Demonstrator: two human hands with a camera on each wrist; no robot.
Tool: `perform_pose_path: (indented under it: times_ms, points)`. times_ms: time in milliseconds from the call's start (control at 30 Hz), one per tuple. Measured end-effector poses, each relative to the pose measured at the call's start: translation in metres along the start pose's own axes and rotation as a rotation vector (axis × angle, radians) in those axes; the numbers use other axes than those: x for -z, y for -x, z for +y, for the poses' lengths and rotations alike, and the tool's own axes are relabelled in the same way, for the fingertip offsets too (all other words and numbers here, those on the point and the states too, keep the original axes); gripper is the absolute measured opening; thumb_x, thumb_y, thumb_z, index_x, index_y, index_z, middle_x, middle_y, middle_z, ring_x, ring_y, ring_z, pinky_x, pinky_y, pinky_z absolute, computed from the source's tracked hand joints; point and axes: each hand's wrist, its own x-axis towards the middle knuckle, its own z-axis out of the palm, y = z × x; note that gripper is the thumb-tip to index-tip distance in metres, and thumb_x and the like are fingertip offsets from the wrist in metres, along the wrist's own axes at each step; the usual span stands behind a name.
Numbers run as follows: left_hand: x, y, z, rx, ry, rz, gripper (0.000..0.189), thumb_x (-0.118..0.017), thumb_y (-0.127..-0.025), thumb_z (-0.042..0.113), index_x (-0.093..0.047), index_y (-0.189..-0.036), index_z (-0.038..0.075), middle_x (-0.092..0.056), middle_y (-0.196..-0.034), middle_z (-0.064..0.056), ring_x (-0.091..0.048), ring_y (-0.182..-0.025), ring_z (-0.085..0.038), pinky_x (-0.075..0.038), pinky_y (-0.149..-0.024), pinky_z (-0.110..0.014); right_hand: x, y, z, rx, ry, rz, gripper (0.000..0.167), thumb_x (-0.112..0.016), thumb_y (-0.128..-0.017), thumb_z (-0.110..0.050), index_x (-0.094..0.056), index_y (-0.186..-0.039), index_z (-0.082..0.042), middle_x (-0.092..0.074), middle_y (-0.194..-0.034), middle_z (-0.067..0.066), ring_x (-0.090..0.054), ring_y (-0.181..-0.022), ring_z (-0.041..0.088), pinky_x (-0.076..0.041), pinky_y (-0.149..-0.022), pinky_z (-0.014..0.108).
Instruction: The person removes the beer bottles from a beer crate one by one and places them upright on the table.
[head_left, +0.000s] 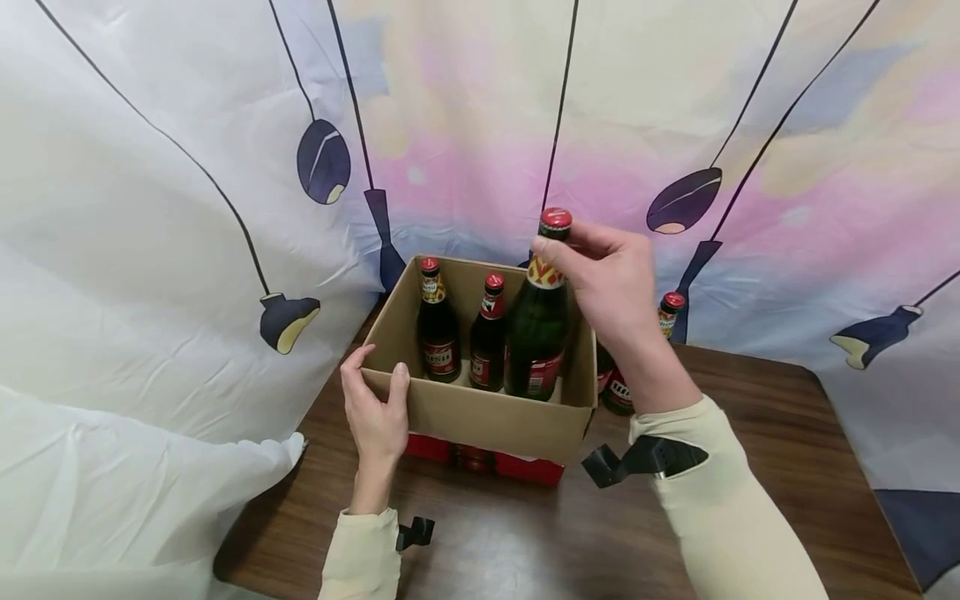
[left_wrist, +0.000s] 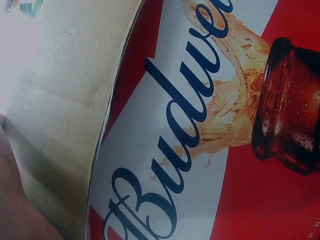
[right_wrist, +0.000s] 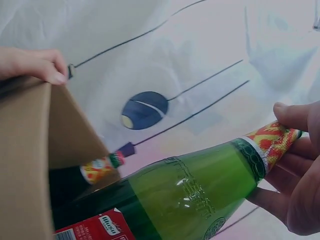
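My right hand [head_left: 617, 279] grips a large green beer bottle [head_left: 538, 329] by its neck, just under the red cap. The bottle's lower part is inside an open cardboard box [head_left: 480, 419]; whether its base touches the box floor I cannot tell. In the right wrist view, fingers and thumb wrap the yellow and red neck label. Two other capped bottles stand inside the box: one at the left [head_left: 438, 329] and a shorter one [head_left: 487, 337] in the middle. My left hand [head_left: 377, 412] holds the box's front left corner, thumb over the front rim.
The box has a red Budweiser-printed front [left_wrist: 250, 190]. Behind my right forearm, more bottles [head_left: 618, 392] stand on the brown wooden table [head_left: 757, 417], to the right of the box. A printed cloth [head_left: 480, 125] hangs close behind the table, and white fabric [head_left: 150, 492] bulges at the left.
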Motion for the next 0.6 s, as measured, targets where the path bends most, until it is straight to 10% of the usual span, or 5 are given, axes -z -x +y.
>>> perform_pose_path:
  times_ms: [200, 600]
  points:
    - [0.0, 0.0, 0.0, 0.01, 0.001, 0.003, 0.053, -0.066, -0.096, 0.024, -0.051, -0.142, 0.001, -0.055, -0.145, -0.018, -0.05, -0.139, -0.036, -0.035, -0.113, -0.055, 0.019, -0.006, -0.026, 0.064, 0.024, 0.048, 0.036, -0.085, -0.09, -0.028, -0.081, -0.12, -0.01, -0.079, -0.097, -0.003, -0.069, -0.097, 0.017, -0.055, -0.086, 0.029]
    - [-0.002, 0.0, -0.002, 0.016, -0.003, 0.009, 0.054, -0.066, -0.096, 0.025, -0.052, -0.142, 0.001, -0.056, -0.146, -0.019, -0.051, -0.139, -0.033, -0.035, -0.114, -0.046, 0.06, -0.024, -0.063, 0.203, -0.31, 0.132, 0.02, -0.087, -0.084, -0.009, -0.084, -0.102, -0.002, -0.073, -0.083, 0.009, -0.065, -0.066, 0.017, -0.056, -0.059, 0.022]
